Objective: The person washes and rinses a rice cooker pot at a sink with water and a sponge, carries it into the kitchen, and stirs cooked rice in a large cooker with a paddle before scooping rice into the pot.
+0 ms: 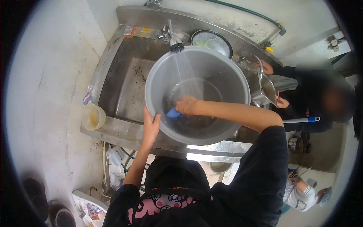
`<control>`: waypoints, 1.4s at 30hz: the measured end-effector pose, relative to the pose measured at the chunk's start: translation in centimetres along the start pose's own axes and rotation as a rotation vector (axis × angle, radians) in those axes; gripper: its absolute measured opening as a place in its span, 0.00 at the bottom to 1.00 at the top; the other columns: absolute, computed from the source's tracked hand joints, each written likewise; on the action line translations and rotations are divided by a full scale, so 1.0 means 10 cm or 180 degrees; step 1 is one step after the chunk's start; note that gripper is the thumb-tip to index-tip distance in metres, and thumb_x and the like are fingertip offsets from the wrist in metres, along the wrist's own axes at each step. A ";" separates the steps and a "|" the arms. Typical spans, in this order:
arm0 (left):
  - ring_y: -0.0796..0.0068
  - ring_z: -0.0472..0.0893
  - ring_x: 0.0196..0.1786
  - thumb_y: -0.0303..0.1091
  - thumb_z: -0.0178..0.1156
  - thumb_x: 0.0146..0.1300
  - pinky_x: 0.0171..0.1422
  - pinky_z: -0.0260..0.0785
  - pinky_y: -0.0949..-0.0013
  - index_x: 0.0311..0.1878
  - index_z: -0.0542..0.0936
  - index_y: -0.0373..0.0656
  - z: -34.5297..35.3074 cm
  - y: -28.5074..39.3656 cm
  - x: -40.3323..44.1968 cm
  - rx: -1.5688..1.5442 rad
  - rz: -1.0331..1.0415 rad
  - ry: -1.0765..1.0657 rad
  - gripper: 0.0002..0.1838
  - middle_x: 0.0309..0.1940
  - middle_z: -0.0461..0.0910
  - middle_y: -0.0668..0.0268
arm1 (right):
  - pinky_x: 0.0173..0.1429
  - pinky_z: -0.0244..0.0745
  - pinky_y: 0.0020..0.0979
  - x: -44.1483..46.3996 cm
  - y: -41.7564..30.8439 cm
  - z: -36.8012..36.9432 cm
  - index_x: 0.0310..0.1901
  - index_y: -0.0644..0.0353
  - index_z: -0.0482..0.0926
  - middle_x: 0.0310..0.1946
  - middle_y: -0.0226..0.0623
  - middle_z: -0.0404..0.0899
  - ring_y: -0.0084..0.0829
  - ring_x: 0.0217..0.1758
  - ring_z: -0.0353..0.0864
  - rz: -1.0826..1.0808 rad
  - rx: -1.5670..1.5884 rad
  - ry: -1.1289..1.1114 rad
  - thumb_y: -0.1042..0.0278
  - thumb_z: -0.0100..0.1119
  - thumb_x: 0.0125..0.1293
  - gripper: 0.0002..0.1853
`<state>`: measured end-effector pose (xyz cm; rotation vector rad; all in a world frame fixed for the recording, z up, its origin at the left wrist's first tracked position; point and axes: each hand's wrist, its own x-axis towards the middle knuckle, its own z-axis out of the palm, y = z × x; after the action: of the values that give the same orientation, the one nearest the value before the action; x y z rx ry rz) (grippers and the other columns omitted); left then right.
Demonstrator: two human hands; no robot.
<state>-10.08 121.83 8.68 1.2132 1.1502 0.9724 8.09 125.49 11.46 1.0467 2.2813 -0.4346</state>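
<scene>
A large grey plastic tub (223, 75) rests across the metal sink, tilted so that its inside faces me. Water runs into it in a spray from the faucet (176, 44) at its far rim. My right hand (188, 105) is down inside the tub, closed on a blue cloth or sponge (173, 113) pressed against the inner wall; its exact kind is unclear. My left hand (151, 125) grips the tub's near left rim, thumb apart from the fingers, with some fingertips hidden behind the wall.
The sink basin (130, 87) shows dark specks left of the tub. A yellowish container (93, 117) stands on the left corner. Behind the tub leans a round dark-rimmed lid (212, 42). At right, a co-worker (314, 90) handles a metal container (264, 89). Another person (304, 195) is lower right.
</scene>
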 end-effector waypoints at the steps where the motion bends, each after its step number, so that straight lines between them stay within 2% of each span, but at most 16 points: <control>1: 0.61 0.70 0.52 0.22 0.48 0.52 0.56 0.60 0.67 0.57 0.55 0.31 0.00 0.01 -0.01 0.0022 -0.0022 -0.0021 0.27 0.48 0.68 0.50 | 0.39 0.76 0.35 -0.06 0.00 -0.08 0.33 0.57 0.81 0.36 0.36 0.80 0.37 0.41 0.79 -0.0001 0.0037 0.0001 0.70 0.56 0.53 0.07; 7: 0.66 0.67 0.54 0.24 0.47 0.55 0.59 0.56 0.69 0.59 0.53 0.32 0.02 0.08 -0.04 0.0511 -0.0517 0.0090 0.27 0.51 0.66 0.52 | 0.38 0.75 0.38 -0.27 -0.01 -0.45 0.30 0.64 0.78 0.29 0.44 0.79 0.42 0.36 0.79 -0.0527 0.0336 -0.0442 0.68 0.63 0.44 0.11; 9: 0.67 0.67 0.53 0.25 0.47 0.55 0.59 0.55 0.70 0.59 0.54 0.33 0.03 0.21 -0.05 0.0108 -0.0550 -0.0009 0.27 0.51 0.66 0.52 | 0.35 0.74 0.40 -0.28 0.13 -0.53 0.25 0.66 0.78 0.25 0.47 0.78 0.42 0.32 0.79 -0.0051 0.1039 0.0634 0.68 0.65 0.42 0.11; 10: 0.67 0.67 0.53 0.25 0.47 0.55 0.59 0.55 0.70 0.59 0.54 0.33 0.05 0.23 -0.05 0.0119 -0.0551 -0.0009 0.27 0.51 0.66 0.52 | 0.35 0.74 0.40 -0.28 0.15 -0.55 0.25 0.66 0.78 0.25 0.47 0.78 0.42 0.32 0.79 -0.0055 0.1046 0.0641 0.68 0.65 0.42 0.11; 13: 0.68 0.67 0.52 0.25 0.47 0.55 0.58 0.56 0.70 0.59 0.54 0.34 0.07 0.25 -0.06 0.0056 -0.0553 0.0147 0.26 0.50 0.66 0.53 | 0.32 0.72 0.40 -0.35 0.07 -0.83 0.25 0.66 0.78 0.23 0.48 0.78 0.44 0.29 0.79 -0.0509 0.1339 -0.1445 0.69 0.65 0.40 0.11; 14: 0.68 0.67 0.52 0.25 0.47 0.55 0.58 0.56 0.70 0.59 0.54 0.34 0.05 0.24 -0.06 0.0070 -0.0548 0.0083 0.26 0.50 0.66 0.54 | 0.32 0.72 0.40 -0.37 0.05 -0.82 0.25 0.66 0.78 0.23 0.48 0.78 0.44 0.29 0.79 -0.0528 0.1356 -0.1443 0.69 0.65 0.40 0.11; 17: 0.68 0.68 0.51 0.24 0.47 0.55 0.57 0.56 0.70 0.58 0.55 0.34 0.04 0.25 -0.06 0.0027 -0.0540 -0.0027 0.26 0.49 0.67 0.54 | 0.35 0.73 0.37 -0.43 0.09 -0.85 0.28 0.61 0.80 0.26 0.41 0.80 0.41 0.32 0.79 -0.0723 0.0871 0.0155 0.69 0.66 0.38 0.12; 20: 0.69 0.68 0.51 0.24 0.47 0.55 0.57 0.56 0.70 0.58 0.55 0.34 0.04 0.24 -0.05 0.0062 -0.0484 -0.0033 0.26 0.49 0.67 0.55 | 0.36 0.73 0.36 -0.53 0.19 -1.02 0.30 0.59 0.81 0.29 0.40 0.80 0.40 0.34 0.79 -0.0570 0.0385 -0.0405 0.71 0.65 0.37 0.13; 22: 0.69 0.68 0.51 0.24 0.47 0.55 0.57 0.57 0.71 0.58 0.55 0.34 0.04 0.24 -0.05 0.0174 -0.0471 -0.0007 0.26 0.48 0.67 0.55 | 0.37 0.73 0.37 -0.60 0.17 -1.01 0.32 0.57 0.82 0.30 0.40 0.80 0.39 0.34 0.79 -0.1073 0.0673 -0.0722 0.72 0.64 0.37 0.14; 24: 0.69 0.68 0.51 0.24 0.48 0.55 0.57 0.57 0.71 0.58 0.55 0.34 0.04 0.24 -0.06 -0.0018 -0.0496 0.0024 0.26 0.48 0.67 0.55 | 0.37 0.73 0.37 -0.69 0.06 -1.04 0.31 0.56 0.82 0.29 0.39 0.80 0.39 0.34 0.80 -0.0729 0.0527 -0.0730 0.73 0.64 0.38 0.13; 28: 0.70 0.67 0.51 0.26 0.49 0.55 0.57 0.56 0.71 0.60 0.54 0.38 0.02 0.14 -0.05 -0.0077 -0.0418 -0.0020 0.28 0.51 0.66 0.57 | 0.36 0.73 0.38 -0.50 0.18 -0.71 0.26 0.58 0.80 0.25 0.40 0.79 0.41 0.32 0.79 -0.0195 0.0902 0.0723 0.69 0.64 0.40 0.08; 30: 0.68 0.67 0.52 0.25 0.48 0.55 0.56 0.58 0.70 0.58 0.55 0.34 0.07 0.28 -0.07 -0.0146 -0.0479 0.0036 0.26 0.50 0.66 0.55 | 0.35 0.73 0.40 -0.57 0.25 -0.66 0.23 0.60 0.79 0.23 0.41 0.78 0.42 0.31 0.79 -0.0427 0.0847 0.0373 0.67 0.64 0.42 0.07; 34: 0.65 0.68 0.52 0.26 0.49 0.55 0.57 0.58 0.68 0.57 0.56 0.33 0.07 0.27 -0.10 0.0262 -0.0485 0.0335 0.26 0.49 0.66 0.53 | 0.38 0.72 0.42 -0.73 0.29 -0.26 0.37 0.59 0.76 0.29 0.45 0.78 0.44 0.34 0.78 0.0007 0.0907 0.0594 0.66 0.64 0.45 0.15; 36: 0.62 0.68 0.53 0.26 0.49 0.54 0.57 0.58 0.67 0.57 0.56 0.32 0.06 0.18 -0.07 0.0642 -0.0048 0.0216 0.27 0.49 0.66 0.50 | 0.40 0.73 0.41 -0.92 0.39 -0.31 0.38 0.57 0.76 0.30 0.45 0.78 0.44 0.36 0.78 0.0089 0.1498 0.0784 0.69 0.60 0.47 0.13; 41: 0.59 0.66 0.55 0.27 0.49 0.53 0.59 0.56 0.66 0.59 0.55 0.32 0.00 0.18 -0.07 0.0348 -0.0072 0.0098 0.29 0.51 0.65 0.47 | 0.45 0.70 0.43 -1.02 0.34 -0.35 0.45 0.58 0.70 0.32 0.47 0.77 0.47 0.39 0.76 0.1349 0.1751 0.1011 0.66 0.56 0.53 0.17; 42: 0.58 0.66 0.56 0.27 0.49 0.53 0.60 0.55 0.66 0.60 0.54 0.32 0.04 0.18 -0.06 0.0417 -0.0014 0.0113 0.30 0.52 0.64 0.46 | 0.40 0.71 0.42 -0.94 0.36 -0.31 0.46 0.57 0.70 0.29 0.44 0.77 0.44 0.34 0.77 0.1292 0.1920 0.0971 0.64 0.54 0.55 0.16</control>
<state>-9.75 121.44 10.51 1.3012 1.2601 0.9303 14.58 123.90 19.58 1.9448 2.1448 -0.8657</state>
